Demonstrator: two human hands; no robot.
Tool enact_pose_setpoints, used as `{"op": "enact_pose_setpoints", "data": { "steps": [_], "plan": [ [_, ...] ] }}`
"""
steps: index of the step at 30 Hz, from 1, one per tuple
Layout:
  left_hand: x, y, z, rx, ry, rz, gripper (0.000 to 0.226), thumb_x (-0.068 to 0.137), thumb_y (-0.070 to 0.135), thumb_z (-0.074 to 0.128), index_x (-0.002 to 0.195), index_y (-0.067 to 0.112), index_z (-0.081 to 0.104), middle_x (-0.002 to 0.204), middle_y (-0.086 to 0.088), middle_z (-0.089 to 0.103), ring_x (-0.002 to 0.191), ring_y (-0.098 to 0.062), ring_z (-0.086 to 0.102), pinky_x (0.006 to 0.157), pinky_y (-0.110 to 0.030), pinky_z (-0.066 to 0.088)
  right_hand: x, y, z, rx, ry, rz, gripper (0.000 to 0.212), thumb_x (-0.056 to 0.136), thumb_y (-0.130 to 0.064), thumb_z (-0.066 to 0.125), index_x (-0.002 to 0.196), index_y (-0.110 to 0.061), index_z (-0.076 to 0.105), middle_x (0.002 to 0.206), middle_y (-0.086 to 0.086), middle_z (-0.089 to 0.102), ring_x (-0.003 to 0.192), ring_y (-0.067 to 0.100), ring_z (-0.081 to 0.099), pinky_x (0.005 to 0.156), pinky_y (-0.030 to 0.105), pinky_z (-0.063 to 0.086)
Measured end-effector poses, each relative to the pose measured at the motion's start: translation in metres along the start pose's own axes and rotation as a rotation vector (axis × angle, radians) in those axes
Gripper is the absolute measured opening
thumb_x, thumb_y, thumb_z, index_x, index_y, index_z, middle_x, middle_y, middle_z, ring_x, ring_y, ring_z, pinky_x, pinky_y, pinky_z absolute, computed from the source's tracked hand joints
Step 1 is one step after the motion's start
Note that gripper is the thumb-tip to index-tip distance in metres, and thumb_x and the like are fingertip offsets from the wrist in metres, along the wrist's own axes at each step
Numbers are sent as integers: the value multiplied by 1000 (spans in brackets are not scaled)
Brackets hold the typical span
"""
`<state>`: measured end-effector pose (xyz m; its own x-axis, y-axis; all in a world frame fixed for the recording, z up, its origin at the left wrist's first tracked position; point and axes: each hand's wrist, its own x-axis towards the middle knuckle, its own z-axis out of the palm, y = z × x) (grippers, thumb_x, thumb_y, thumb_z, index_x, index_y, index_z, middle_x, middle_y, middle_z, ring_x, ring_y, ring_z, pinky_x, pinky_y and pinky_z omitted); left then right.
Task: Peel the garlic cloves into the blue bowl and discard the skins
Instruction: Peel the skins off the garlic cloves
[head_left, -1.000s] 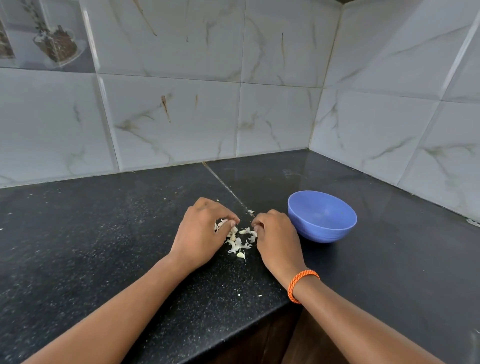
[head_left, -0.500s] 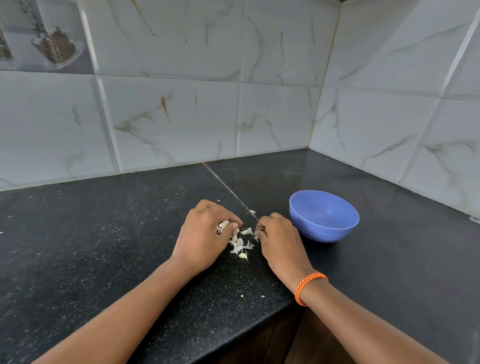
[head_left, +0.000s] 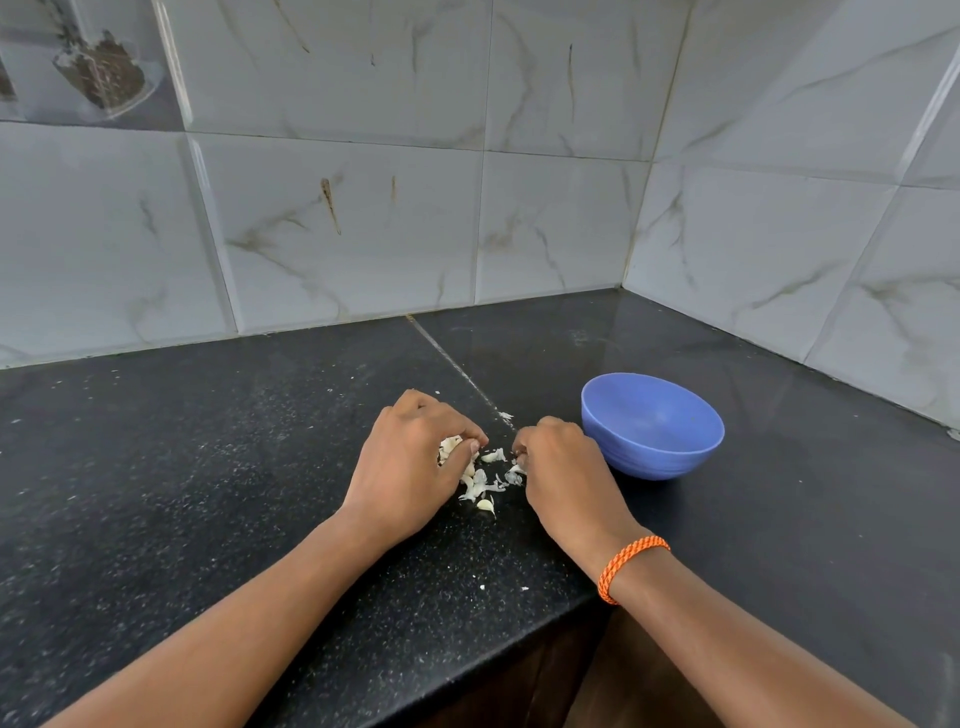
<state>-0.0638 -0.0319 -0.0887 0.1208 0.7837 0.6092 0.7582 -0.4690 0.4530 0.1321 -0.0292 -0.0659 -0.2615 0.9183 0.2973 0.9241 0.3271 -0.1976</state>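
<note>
Head view: left hand (head_left: 402, 467) curls round a clump of garlic (head_left: 450, 448) on the black worktop (head_left: 208, 467), near its front edge. Right hand (head_left: 563, 475) is curled, fingertips down among loose skins (head_left: 485, 480); what it grips I cannot tell. Blue bowl (head_left: 652, 425) stands just right, toward the back corner. No writing shows.

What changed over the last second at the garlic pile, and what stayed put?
Very little changed. The left hand curled tighter round the garlic pieces it holds at the pile's left edge. The right hand stayed curled at the pile's right edge. The loose skins and blue bowl did not move.
</note>
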Motion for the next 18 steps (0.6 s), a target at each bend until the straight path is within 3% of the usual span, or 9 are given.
{"op": "enact_pose_setpoints", "data": {
  "steps": [7,12,16,18],
  "plan": [
    [1,0,3,-4,6,26,13,97,25,77,100,38,81,98,25,74,109,-11,55,94,-45,51,-6,-4,0,-70,-6,-68,16,105,-7,59,120,-14,63,119,6,57,110,23,57,77,28,38],
    [2,2,3,-5,11,36,16,98,25,77,106,39,80,101,24,75,109,-8,53,97,-45,50,-3,-8,-1,-68,67,-109,21,106,-10,61,125,-16,55,116,8,65,105,24,62,82,33,50],
    [1,4,1,1,17,26,20,94,28,82,109,42,80,95,24,71,105,-5,51,94,-40,49,4,-1,3,261,119,-57,12,104,-14,63,109,-22,69,96,-6,69,89,11,64,78,34,57],
    [2,6,0,-6,33,-11,23,90,31,87,110,41,83,91,27,62,101,-4,49,89,-34,47,5,2,4,483,157,-35,15,100,-10,70,103,-24,75,88,-12,72,84,5,68,75,24,59]
  ]
}}
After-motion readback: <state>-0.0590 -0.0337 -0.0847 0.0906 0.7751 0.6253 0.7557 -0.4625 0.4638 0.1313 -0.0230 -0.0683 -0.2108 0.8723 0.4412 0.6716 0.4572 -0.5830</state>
